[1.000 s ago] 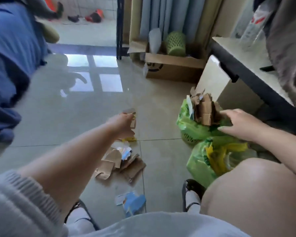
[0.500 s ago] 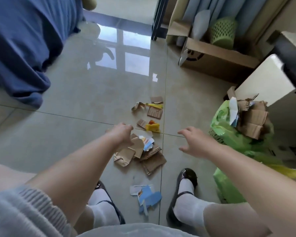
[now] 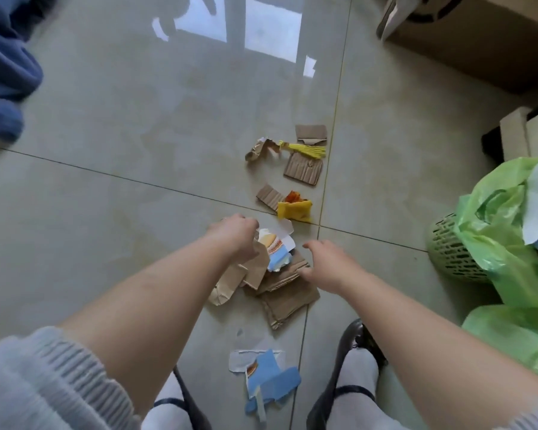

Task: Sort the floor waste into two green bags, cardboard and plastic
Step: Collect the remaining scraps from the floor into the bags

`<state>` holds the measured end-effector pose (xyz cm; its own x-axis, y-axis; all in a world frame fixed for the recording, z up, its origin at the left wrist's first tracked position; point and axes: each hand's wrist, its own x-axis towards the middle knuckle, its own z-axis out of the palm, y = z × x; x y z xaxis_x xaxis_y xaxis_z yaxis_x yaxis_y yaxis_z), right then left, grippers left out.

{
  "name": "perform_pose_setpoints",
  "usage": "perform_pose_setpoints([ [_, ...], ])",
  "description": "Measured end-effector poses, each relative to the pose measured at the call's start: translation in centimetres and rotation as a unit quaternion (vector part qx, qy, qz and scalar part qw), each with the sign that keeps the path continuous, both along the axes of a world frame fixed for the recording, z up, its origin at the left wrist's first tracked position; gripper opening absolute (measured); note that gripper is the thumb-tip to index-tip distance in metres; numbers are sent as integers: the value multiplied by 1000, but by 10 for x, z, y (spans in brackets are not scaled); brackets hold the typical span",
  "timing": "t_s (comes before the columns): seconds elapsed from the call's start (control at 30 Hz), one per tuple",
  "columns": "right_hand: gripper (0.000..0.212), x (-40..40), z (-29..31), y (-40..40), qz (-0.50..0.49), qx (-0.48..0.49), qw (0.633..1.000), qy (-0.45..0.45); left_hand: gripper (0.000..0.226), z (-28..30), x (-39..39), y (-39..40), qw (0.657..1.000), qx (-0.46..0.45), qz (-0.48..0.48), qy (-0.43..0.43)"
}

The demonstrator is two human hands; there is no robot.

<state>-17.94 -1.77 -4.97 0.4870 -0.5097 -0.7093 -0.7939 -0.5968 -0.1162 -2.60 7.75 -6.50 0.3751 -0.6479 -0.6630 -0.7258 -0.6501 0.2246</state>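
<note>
A heap of brown cardboard scraps (image 3: 288, 297) lies on the floor tiles in front of me, with a printed blue and white wrapper (image 3: 277, 249) on top. My left hand (image 3: 235, 235) is down on the heap's left side, its fingers curled onto a brown cardboard piece (image 3: 257, 268). To the right of the heap, my right hand (image 3: 326, 262) has relaxed, spread fingers, and its thumb touches the corrugated cardboard. One green bag (image 3: 494, 218) stands at the right and a second green bag (image 3: 516, 336) sits below it.
Farther out lie more cardboard bits (image 3: 303, 169), yellow strips (image 3: 305, 148) and a yellow wrapper (image 3: 294, 209). Blue scraps (image 3: 267, 380) lie between my shoes. A green mesh basket (image 3: 448, 252), a big cardboard box (image 3: 479, 41) and blue fabric (image 3: 3, 72) border the floor.
My view tipped down to the floor. My right hand left the green bag and swung across to the cardboard heap. My left hand dropped onto the heap.
</note>
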Motion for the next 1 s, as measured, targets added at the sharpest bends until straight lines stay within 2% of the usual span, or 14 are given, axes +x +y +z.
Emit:
perform_pose_setpoints([
  [0.23,68,25,-49,-17,-116,33,992,-42,58,-46,0,-42,1000,4,-6,13],
  [0.43,70,32,-76,-24,-188,55,978,-71,76,-65,9,-41,999,13,-35,-2],
  [0.63,59,36,-88,-15,-218,103,965,-103,59,-75,8,-31,998,-51,-31,-32],
  [0.73,53,37,-89,-16,-220,97,965,-104,62,-76,10,-31,998,-52,-32,-31],
  [0.87,20,36,-86,-18,-216,98,964,-120,67,-75,13,-30,998,-61,-6,-2],
  [0.93,11,37,-85,-19,-220,93,961,-141,59,-72,15,-30,997,-71,15,24],
  [1.0,13,39,-82,-20,-229,100,954,-165,46,-68,18,-31,995,-90,27,47],
])
